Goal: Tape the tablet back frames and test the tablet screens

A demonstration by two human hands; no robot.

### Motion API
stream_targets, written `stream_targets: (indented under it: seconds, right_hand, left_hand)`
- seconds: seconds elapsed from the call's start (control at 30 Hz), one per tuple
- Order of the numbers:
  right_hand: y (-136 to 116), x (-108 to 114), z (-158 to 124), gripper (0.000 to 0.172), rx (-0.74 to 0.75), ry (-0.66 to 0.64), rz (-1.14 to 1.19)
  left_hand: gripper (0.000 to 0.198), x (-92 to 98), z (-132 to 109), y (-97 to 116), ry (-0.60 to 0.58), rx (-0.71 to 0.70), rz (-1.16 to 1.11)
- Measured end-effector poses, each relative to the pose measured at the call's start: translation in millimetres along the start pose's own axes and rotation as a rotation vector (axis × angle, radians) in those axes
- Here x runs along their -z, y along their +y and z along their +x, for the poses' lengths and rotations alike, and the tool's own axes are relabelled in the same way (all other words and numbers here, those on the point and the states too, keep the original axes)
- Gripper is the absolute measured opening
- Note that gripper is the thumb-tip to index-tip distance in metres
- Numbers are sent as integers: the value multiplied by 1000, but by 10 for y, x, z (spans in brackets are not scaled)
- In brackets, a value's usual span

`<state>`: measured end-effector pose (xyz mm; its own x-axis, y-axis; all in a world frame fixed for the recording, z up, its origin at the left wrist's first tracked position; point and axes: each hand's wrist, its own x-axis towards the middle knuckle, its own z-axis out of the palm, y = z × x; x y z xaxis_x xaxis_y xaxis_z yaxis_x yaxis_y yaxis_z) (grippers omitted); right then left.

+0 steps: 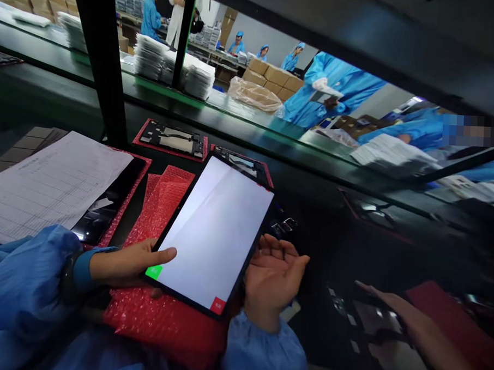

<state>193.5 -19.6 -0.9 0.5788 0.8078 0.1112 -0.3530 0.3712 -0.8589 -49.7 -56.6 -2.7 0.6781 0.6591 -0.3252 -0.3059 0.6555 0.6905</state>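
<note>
Left of the tablet [214,232] lies a printed sheet [54,187]; the left hand [124,264] clamps the tablet's lower-left edge, thumb on the screen, above red bubble wrap [162,328]; the right hand [273,279] lies open, palm up, just beside its right edge.

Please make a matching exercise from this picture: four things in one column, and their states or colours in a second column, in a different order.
Things:
1. left hand
2. right hand
3. tablet
4. bubble wrap

States:
A. red, lying under the tablet
B. open, palm up
C. screen mostly white
D. thumb on the tablet's edge

Right pairs: 1-D, 2-B, 3-C, 4-A
</note>
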Motion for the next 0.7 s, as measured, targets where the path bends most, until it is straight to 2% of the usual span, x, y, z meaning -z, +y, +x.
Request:
stream_targets:
  seconds: [0.03,0.1,0.13,0.2,0.27,0.33,0.4,0.5,0.53,0.63,0.7]
  right_hand:
    - [-39,-21,-33,36,134,-31,-95]
    - [-139,-79,-103,21,507,-174,-405]
    - [-193,-118,-135,24,724,-278,-595]
    - [-291,-219,-178,45,1103,-493,-954]
    - [-363,-340,-195,52,1321,-625,-1205]
    - [-420,-453,-211,45,1388,-681,-1341]
    - [-483,-523,-277,28,1419,-703,-1384]
    - [-582,-496,-540,10,1358,-705,-1404]
    - [-596,-450,-666,10,1292,-762,-1397]
    - [-531,-250,-1065,14,1130,-1157,-1196]
    - [-419,-134,-1273,14,1110,-1210,-1079]
  left_hand:
    - [39,-10,-1,5,-9,-8,18]
    - [36,-20,0,11,-17,-18,56]
    - [35,-21,2,9,-14,-22,70]
    - [34,-14,7,-4,-11,-36,82]
    - [33,-4,7,-24,-21,-55,82]
    - [35,7,-2,-43,-36,-70,95]
    - [37,18,-17,-56,-55,-81,134]
    - [37,39,-38,-72,-100,-95,225]
    - [36,46,-43,-77,-110,-98,255]
    - [36,62,-63,-86,-50,-72,333]
    - [37,63,-79,-81,-4,-34,383]
